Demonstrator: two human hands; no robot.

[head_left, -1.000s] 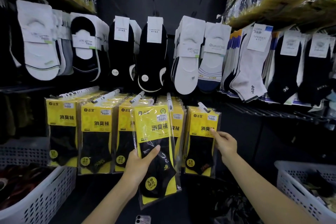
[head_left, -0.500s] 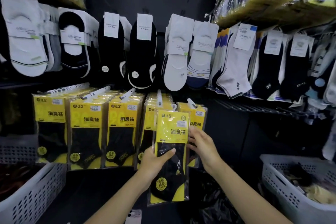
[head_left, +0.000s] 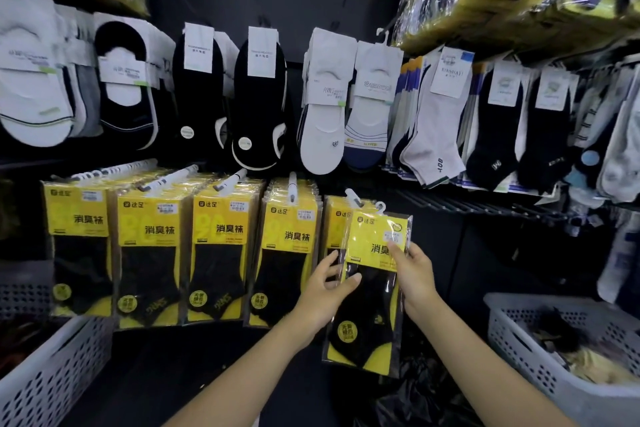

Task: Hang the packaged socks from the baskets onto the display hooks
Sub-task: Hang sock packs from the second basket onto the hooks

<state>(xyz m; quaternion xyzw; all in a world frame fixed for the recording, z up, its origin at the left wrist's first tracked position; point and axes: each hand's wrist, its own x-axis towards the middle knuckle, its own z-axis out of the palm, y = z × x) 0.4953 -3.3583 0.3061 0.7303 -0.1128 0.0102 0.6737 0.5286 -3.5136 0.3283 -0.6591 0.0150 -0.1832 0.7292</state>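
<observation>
We hold a yellow-and-black sock packet (head_left: 370, 305) with both hands: our left hand (head_left: 325, 291) pinches its left edge, and our right hand (head_left: 414, 274) grips its right edge. The packet is in front of the rightmost hook (head_left: 353, 198) of the lower row, and its hanger loop (head_left: 380, 207) seems not yet threaded. The loop could miss the tip, and the packet would drop. The right basket (head_left: 519, 367) holds jumbled dark and yellow packets. We cannot make out what is in the left basket (head_left: 45, 381).
</observation>
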